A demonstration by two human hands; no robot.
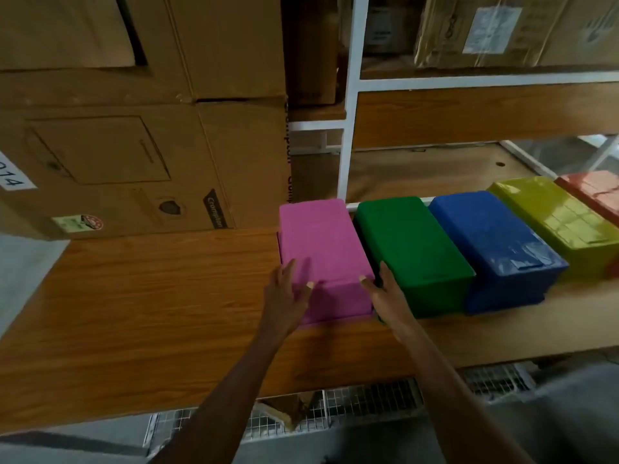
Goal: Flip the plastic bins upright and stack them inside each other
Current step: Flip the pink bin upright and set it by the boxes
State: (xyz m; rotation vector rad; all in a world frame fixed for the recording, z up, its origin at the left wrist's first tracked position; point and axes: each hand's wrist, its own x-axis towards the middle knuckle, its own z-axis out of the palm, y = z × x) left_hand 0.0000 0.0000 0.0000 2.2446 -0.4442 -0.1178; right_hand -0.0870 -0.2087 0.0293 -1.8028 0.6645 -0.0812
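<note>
Several plastic bins lie upside down in a row on the wooden shelf [140, 296]: pink [321, 239], green [412, 246], blue [492, 242], yellow-green [556, 219] and orange [596, 190]. My left hand [288, 289] lies against the near left corner of the pink bin, fingers straight on its side and thumb on its top. Along that bin's near right edge sits my right hand [385, 289], thumb on the top corner and fingers reaching into the gap between pink and green. Both hands hold the pink bin from its two sides.
Large cardboard boxes [134, 128] are stacked at the back left of the shelf. A white metal rack post [348, 128] rises behind the pink bin, with more boxes on the upper shelf. A wire mesh [368, 403] shows below the shelf's front edge.
</note>
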